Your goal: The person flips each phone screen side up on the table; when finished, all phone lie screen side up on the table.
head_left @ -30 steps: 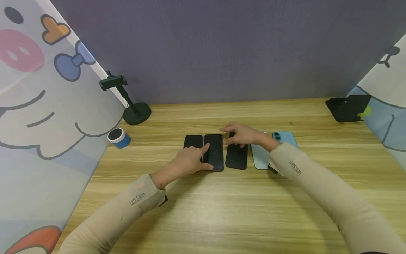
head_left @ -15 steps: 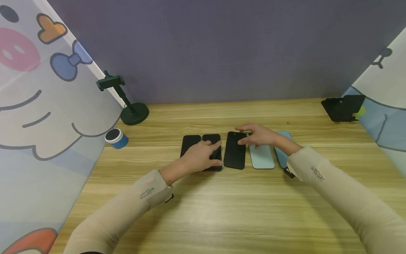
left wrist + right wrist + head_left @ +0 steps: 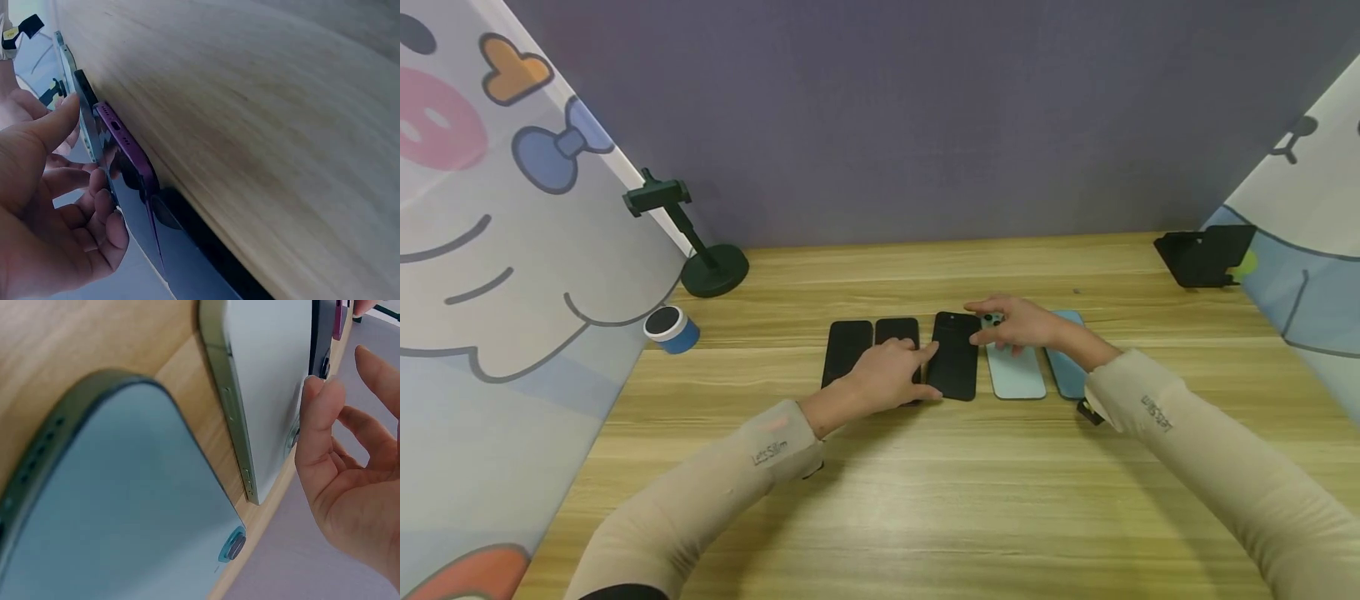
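Observation:
Several phones lie side by side in a row on the wooden table. Over the second phone (image 3: 897, 328), which faces up dark, reaches my left hand (image 3: 886, 373); its thumb and index finger spread toward the near-left edge of the black phone (image 3: 955, 362). The left wrist view shows a purple-edged phone (image 3: 128, 147) beneath that hand. My right hand (image 3: 1021, 323) hovers over the top of the pale green phone (image 3: 1017, 375), its thumb near the black phone's right edge. Whether either hand touches a phone is unclear. A dark phone (image 3: 847, 343) and a blue phone (image 3: 1067, 375) end the row.
At the back left stands a dark green phone stand (image 3: 713, 268) with a round base. A blue-and-white tub (image 3: 673, 330) sits at the left table edge. Another black stand (image 3: 1206, 257) is at the back right. A grey partition (image 3: 925, 125) rises behind the table (image 3: 955, 517).
My right hand has moved right, from the black phone's top to above the pale green phone. My left hand has shifted right from the first two phones toward the black one. The view has turned slightly.

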`<state>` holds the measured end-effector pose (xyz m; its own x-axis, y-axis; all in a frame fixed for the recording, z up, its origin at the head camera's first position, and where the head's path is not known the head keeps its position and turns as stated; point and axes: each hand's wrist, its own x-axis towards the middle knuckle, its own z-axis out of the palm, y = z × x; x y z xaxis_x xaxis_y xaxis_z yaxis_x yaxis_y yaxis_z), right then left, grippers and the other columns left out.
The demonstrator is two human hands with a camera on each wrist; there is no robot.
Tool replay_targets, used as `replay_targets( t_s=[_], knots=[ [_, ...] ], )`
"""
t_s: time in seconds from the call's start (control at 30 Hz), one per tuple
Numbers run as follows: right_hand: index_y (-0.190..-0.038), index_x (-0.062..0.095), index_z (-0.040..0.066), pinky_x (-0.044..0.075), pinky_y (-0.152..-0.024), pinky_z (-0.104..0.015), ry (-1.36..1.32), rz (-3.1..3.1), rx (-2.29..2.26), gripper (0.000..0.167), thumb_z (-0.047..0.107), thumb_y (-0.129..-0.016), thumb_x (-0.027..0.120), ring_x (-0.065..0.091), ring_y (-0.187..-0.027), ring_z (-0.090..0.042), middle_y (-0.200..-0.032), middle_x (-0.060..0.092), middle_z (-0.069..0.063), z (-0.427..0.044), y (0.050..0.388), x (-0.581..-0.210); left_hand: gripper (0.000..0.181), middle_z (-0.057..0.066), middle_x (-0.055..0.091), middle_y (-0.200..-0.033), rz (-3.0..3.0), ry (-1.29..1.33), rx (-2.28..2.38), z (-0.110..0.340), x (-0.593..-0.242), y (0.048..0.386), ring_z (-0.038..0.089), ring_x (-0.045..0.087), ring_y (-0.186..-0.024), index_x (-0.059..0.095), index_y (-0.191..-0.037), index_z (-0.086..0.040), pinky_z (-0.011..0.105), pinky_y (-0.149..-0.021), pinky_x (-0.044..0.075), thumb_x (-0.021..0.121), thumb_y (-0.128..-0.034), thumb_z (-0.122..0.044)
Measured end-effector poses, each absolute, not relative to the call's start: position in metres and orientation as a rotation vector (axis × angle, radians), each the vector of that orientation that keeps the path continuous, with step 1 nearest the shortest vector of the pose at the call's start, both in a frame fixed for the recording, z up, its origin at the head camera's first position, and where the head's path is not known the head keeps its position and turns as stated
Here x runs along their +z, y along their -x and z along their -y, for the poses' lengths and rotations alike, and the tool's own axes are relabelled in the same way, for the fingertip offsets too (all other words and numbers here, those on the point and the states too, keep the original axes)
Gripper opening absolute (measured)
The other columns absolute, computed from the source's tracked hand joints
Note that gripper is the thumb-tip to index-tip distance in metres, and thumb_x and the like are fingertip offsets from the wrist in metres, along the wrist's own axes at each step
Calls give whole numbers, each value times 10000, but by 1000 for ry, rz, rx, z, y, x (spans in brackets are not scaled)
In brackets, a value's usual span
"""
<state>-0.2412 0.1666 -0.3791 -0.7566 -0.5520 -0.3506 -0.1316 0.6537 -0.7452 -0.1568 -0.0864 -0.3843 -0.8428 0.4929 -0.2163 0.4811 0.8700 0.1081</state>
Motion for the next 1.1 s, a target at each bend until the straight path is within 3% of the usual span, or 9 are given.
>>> replay_targets(
  t_s=[0.4, 0.63, 1.1],
  knots=[
    [-1578, 337, 141, 502, -560, -368, 526, -2283, -987, 713, 313, -972, 671, 568, -805, -254, -1571, 315, -158, -164, 242, -379, 807, 59, 621, -1354, -2803, -700, -1, 80, -387, 155, 252, 621, -1165, 389, -1554, -256, 389, -807, 581, 616, -887, -651],
    [-1581, 331, 148, 502, -559, -359, 516, -2267, -997, 721, 322, -970, 672, 579, -797, -243, -1564, 348, -176, -162, 244, -381, 808, 52, 610, -1392, -2804, -683, -29, 78, -387, 155, 259, 614, -1205, 388, -1554, -270, 402, -821, 584, 612, -883, -661],
    [-1590, 298, 134, 522, -603, -363, 493, -2204, -1053, 776, 331, -953, 696, 581, -813, -241, -1526, 347, -207, -162, 251, -382, 792, 30, 657, -1331, -2827, -713, -46, 76, -390, 155, 232, 652, -1126, 405, -1542, -269, 341, -686, 574, 611, -882, -655]
  ],
)
